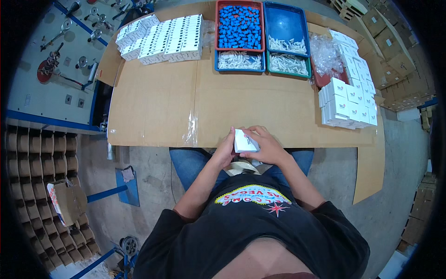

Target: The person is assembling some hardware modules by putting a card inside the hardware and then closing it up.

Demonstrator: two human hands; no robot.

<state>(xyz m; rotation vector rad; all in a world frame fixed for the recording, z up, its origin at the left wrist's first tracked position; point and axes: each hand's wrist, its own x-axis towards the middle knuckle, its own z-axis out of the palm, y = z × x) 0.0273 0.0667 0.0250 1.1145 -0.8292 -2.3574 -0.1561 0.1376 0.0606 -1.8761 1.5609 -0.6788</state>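
Observation:
Both my hands hold one small white box (244,141) at the near edge of the cardboard-covered table (158,102). My left hand (226,149) grips its left side with the fingers curled up along it. My right hand (264,145) wraps over its right side and top. A roll of tape (240,167) lies in my lap just below the hands.
Stacks of white boxes stand at the far left (162,37) and at the right (348,102). A red tray of blue parts (239,27), blue and green trays of white parts (288,45) and clear plastic bags (325,56) sit at the back. Brown cartons (395,42) lie far right.

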